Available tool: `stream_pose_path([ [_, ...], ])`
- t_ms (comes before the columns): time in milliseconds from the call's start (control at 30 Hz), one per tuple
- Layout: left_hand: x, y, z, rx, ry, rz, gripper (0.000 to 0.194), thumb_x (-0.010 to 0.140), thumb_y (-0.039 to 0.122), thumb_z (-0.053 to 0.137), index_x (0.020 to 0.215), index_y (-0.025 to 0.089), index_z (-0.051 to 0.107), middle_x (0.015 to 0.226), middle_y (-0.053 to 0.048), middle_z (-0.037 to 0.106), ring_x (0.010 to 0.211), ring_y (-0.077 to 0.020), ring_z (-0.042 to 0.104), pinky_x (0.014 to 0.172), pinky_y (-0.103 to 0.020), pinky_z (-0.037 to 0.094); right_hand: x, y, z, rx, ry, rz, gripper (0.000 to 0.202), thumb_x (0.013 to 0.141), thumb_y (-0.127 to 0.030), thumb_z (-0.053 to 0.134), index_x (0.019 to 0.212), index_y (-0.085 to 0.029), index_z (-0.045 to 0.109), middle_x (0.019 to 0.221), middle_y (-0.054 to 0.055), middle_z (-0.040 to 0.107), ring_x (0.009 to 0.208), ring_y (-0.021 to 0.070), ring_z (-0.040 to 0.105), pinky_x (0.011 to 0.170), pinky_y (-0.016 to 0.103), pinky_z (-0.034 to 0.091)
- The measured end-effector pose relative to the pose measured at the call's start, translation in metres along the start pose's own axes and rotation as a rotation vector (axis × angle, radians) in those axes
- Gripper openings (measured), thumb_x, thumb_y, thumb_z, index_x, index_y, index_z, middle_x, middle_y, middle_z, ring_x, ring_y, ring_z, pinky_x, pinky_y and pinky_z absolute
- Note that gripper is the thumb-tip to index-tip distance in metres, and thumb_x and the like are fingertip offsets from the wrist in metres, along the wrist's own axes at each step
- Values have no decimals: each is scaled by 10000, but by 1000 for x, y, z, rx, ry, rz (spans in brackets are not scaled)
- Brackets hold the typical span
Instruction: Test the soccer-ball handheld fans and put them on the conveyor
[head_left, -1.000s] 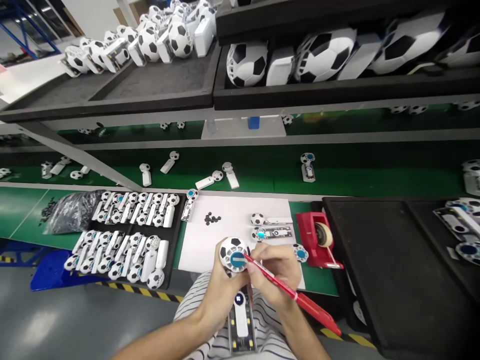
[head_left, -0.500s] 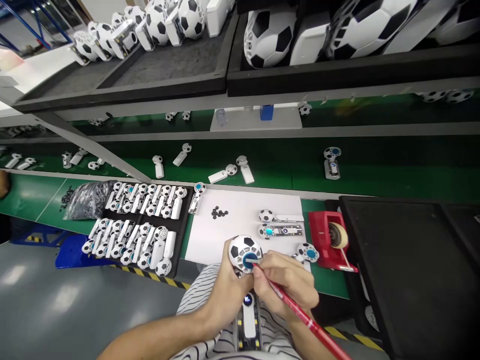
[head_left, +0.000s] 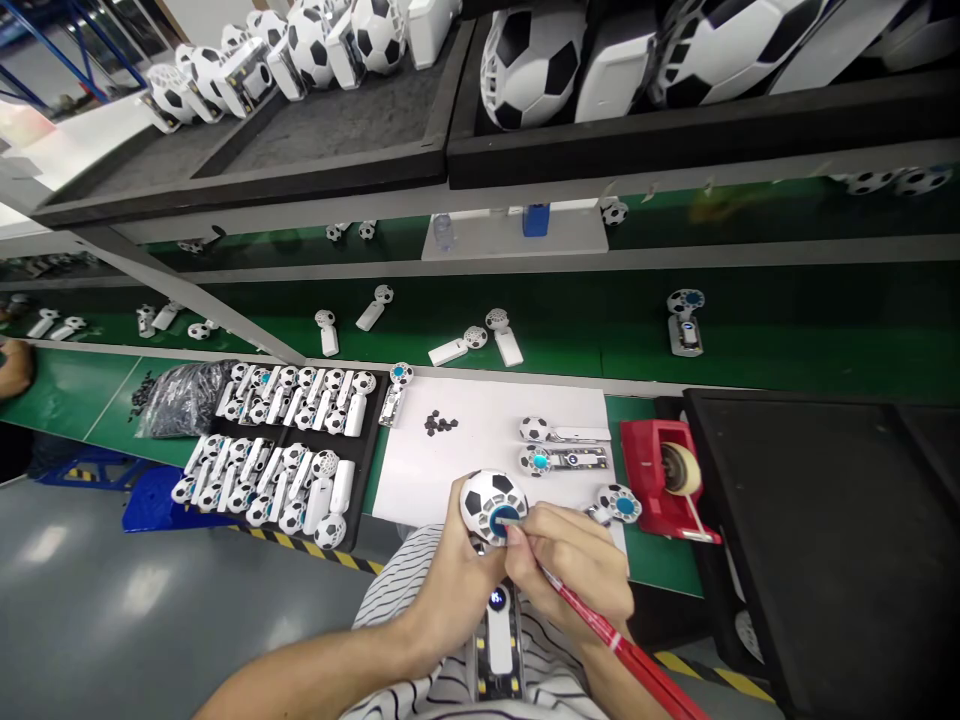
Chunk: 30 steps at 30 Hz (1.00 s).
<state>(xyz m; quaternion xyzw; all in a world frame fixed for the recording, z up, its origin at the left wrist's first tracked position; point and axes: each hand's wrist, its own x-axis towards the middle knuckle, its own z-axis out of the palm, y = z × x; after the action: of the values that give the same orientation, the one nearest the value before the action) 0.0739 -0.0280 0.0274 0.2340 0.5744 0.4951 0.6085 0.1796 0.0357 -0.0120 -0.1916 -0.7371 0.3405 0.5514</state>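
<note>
A soccer-ball-patterned device (head_left: 491,496) is held in my left hand (head_left: 459,580), with its ball end up and its handle, with a small lit display, hanging down over my lap. My right hand (head_left: 574,565) is closed around a red pen-like tool (head_left: 600,625). The tool's tip meets the blue round centre of the ball's ringed opening, though the exact contact is hard to make out. Beyond my hands, a white sheet (head_left: 420,480) carries small black pieces (head_left: 440,423) and more ball devices (head_left: 564,460), some with blue centres.
At the left, a black tray (head_left: 367,455) holds several ball devices beside a plastic bag (head_left: 184,400). A red tape dispenser (head_left: 660,480) and a large black tray (head_left: 817,520) are to the right. Devices lie on the green belt (head_left: 570,310); a shelf (head_left: 337,160) crosses above.
The devices on the belt have shifted right. A person's arm shows more at the far left edge. My hands hold nearly the same pose, with the tool's tip still at the blue centre.
</note>
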Motion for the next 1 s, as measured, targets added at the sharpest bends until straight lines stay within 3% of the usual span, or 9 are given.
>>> stream_pose_path([
  [1000, 0, 8, 3, -46, 9, -23, 399, 885, 228, 660, 1182, 187, 397, 987, -22, 562, 926, -146, 504, 885, -282, 436, 2, -1, -1, 37, 54, -13, 393, 747, 118, 581, 658, -210, 383, 594, -48, 391, 507, 95, 348, 476, 249, 290],
])
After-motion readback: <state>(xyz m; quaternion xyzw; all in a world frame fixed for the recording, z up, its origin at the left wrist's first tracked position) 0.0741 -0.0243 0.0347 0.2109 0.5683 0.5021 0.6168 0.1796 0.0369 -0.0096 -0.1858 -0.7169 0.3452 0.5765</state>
